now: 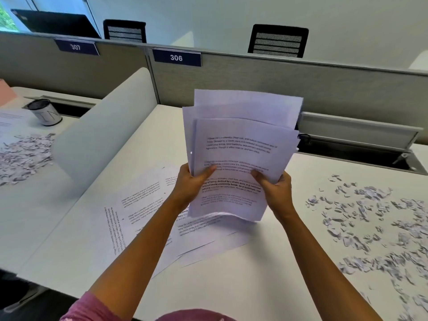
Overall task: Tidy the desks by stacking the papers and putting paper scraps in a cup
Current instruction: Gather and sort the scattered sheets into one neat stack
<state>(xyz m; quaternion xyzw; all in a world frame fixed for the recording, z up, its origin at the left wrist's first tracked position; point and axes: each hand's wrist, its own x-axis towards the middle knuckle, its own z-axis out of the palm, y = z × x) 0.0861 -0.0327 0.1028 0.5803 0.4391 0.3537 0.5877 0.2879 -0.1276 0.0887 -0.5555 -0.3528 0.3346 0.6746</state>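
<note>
A white bench [266, 274] fills the near and right part of the view. Printed sheets [148, 216] lie fanned and overlapping on its left-centre. Paper scraps [375, 228] are strewn over its right side, well apart from the sheets. Left of a curved white divider [99, 135] stands a second bench [34, 205]. On it lie a heap of scraps [23, 154], a tipped cup [45, 112] at the far end, and a sheet [11, 119] at the left edge.

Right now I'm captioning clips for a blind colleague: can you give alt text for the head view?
Both hands, left hand and right hand, hold an uneven sheaf of printed papers upright above more loose sheets on desk 306. Paper scraps litter its right side, and a cup stands on the neighbouring desk.
</note>
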